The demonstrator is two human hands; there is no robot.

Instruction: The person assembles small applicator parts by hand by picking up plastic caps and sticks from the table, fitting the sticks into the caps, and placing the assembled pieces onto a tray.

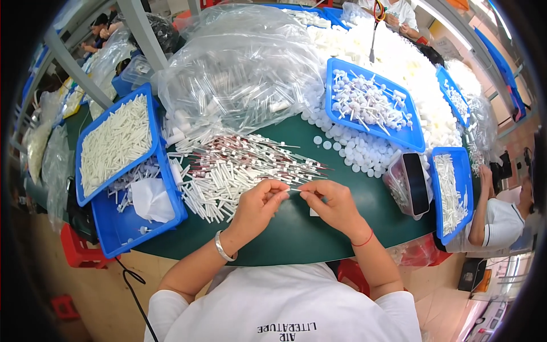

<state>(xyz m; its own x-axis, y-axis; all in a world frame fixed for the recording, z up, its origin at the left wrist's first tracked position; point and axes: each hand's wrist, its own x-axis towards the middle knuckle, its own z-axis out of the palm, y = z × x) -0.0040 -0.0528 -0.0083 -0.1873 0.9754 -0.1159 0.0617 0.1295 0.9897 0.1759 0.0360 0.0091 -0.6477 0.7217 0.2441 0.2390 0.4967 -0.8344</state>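
Both hands pinch one thin white stick [294,190] between thumb and fingertips, the left hand [259,205] closed on its left end and the right hand [333,204] closed on its right end, the stick spanning the small gap between them just above the green table [296,233]. The left wrist carries a silver bangle [223,247], the right a thin red string [362,239].

At eleven o'clock from the hands lies a loose heap of white tubes and red-marked sticks [239,168], touching the table and reaching almost to the left fingers. Further out at twelve o'clock a large clear plastic bag [239,74], crumpled and full of similar pieces, slumps over the heap's far edge. At ten o'clock a blue tray of white tubes [117,142] rests tilted across a second blue tray [122,225], which holds a crumpled white sheet [151,199]. At one o'clock a blue tray of capped white sticks [370,102] sits on a spread of white round caps [356,151]. At three o'clock a dark phone [416,183] lies on a clear box, just beside a narrow blue tray [453,191]. Another person's arm [484,211] rests at the far right edge.
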